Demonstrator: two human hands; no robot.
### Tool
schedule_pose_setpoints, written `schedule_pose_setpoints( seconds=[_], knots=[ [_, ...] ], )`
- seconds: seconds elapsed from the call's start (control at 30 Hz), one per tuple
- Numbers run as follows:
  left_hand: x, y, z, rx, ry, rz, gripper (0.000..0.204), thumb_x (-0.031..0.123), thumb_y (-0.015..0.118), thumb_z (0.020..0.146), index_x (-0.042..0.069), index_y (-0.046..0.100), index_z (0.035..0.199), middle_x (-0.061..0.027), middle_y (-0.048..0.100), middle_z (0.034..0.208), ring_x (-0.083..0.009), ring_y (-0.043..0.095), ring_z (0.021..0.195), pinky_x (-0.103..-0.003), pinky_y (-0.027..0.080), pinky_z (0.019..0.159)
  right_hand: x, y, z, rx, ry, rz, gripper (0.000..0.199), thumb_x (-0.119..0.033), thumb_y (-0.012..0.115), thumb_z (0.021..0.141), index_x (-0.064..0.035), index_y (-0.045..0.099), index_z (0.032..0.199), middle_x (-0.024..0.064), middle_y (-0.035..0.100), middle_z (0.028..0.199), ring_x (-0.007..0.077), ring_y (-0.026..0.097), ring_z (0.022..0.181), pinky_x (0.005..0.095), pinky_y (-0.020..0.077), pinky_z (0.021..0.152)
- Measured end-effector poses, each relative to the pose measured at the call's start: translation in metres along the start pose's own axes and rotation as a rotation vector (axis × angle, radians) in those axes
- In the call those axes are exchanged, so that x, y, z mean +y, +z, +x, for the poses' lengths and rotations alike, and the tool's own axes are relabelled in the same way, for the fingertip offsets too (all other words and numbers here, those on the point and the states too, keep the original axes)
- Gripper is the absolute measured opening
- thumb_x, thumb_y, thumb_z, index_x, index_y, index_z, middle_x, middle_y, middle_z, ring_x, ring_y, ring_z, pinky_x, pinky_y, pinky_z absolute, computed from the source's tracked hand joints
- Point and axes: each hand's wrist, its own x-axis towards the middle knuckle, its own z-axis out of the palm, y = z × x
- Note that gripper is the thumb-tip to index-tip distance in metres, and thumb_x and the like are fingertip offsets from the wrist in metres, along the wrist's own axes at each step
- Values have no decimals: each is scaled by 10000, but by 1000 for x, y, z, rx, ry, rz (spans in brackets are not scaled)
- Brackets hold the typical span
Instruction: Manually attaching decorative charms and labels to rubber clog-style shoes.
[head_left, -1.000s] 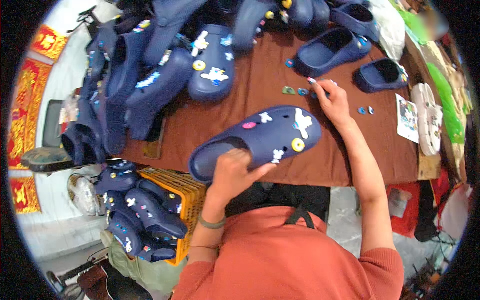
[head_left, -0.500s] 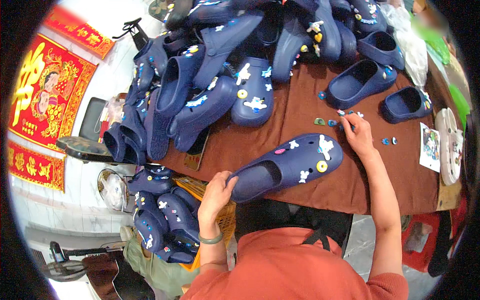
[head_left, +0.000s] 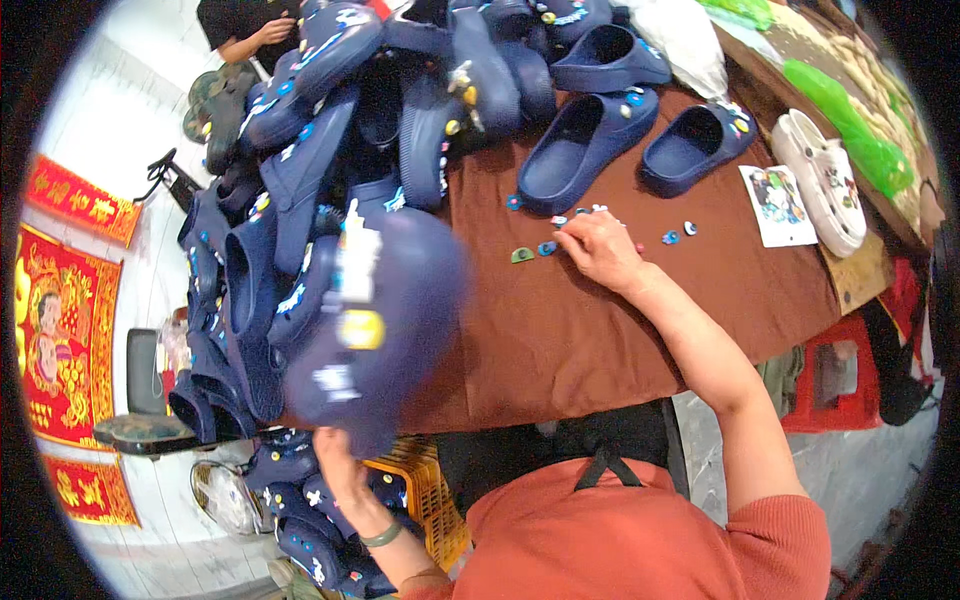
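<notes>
Navy blue foam makes up the clog (head_left: pixel 370 325) that is gripped by its heel end in the left hand (head_left: pixel 335 470), whose fingers are closed around it; the shoe is blurred and is held above the bench (head_left: pixel 560 340) edge at about eight o'clock, with white and yellow charms seen on its top. The right hand (head_left: pixel 598 250) is laid on the brown bench cloth near one o'clock, fingers curled over small charms (head_left: pixel 545 248); whether one is pinched cannot be told. A heap of navy clogs (head_left: pixel 330 130) is piled at eleven o'clock. Two open navy clogs (head_left: pixel 640 145) are set just beyond the right hand. A white clog (head_left: pixel 825 180) lies at two o'clock.
</notes>
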Motion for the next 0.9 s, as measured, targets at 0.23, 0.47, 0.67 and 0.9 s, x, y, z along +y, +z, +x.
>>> schedule_pose_setpoints(
  seconds=[0.23, 0.47, 0.67, 0.9],
  knots=[
    [95, -29, 140, 171, 95, -174, 310, 176, 643, 844, 35, 566, 1109, -89, 627, 959, -237, 619, 734, -321, 547, 578, 19, -5, -3, 54, 24, -15, 157, -199, 624, 849, -67, 657, 770, 104, 635, 724, 298, 601, 710, 398, 412, 713],
    [146, -123, 324, 47, 81, -147, 259, 205, 584, 895, 26, 587, 1082, -101, 647, 975, -245, 651, 729, -273, 519, 505, 46, -34, 25, 726, 354, 175, 101, -115, 664, 823, -18, 636, 833, 150, 629, 830, 286, 628, 746, 353, 489, 680],
    [136, -18, 328, 110, 60, 38, 295, 314, 589, 845, 53, 565, 980, -89, 649, 810, -207, 630, 609, -227, 327, 371, 98, -89, 8, 953, 632, -316, 607, -186, 770, 721, -20, 435, 1199, 212, 431, 1161, 367, 381, 1168, 452, 294, 1024],
    [148, 7, 302, 218, 181, 150, 404, 285, 525, 874, 76, 515, 1220, -163, 509, 1262, -332, 495, 1147, -504, 503, 807, 127, -102, 6, 424, 890, -80, 526, -275, 641, 764, 100, 479, 1094, 309, 604, 985, 424, 601, 989, 487, 464, 861]
  ],
)
